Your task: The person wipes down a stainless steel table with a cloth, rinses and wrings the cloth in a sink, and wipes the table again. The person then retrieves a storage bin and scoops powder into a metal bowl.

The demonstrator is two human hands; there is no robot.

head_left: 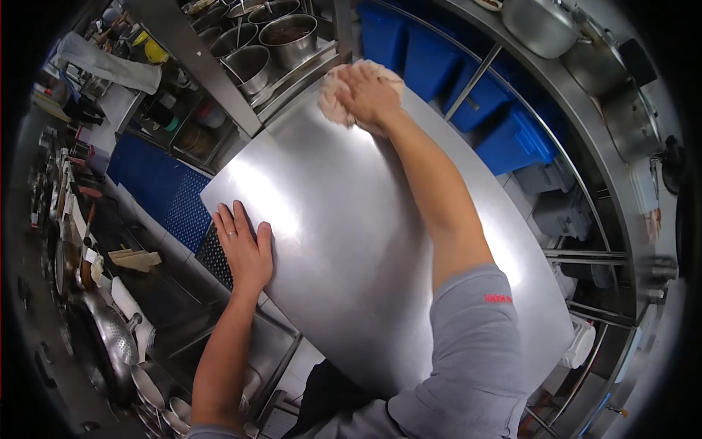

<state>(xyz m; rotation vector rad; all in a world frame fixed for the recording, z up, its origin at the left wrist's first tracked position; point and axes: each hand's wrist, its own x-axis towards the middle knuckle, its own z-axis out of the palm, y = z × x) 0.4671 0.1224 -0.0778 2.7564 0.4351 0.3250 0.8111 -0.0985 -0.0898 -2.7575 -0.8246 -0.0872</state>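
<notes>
A smooth steel table [351, 241] fills the middle of the head view. At its far edge my right hand [371, 94] lies spread on a crumpled beige cloth [335, 102] and presses it against the metal. My right arm reaches across the table in a grey sleeve. My left hand [245, 245] rests with fingers apart on the table's left edge and holds nothing; a ring shows on one finger.
Steel pots [289, 36] with ladles stand beyond the far edge. Blue bins [512, 139] sit under the right-hand shelf, which bears large pots [537, 25]. Pans and a perforated ladle [117, 336] are at the left, near a blue mat [161, 190].
</notes>
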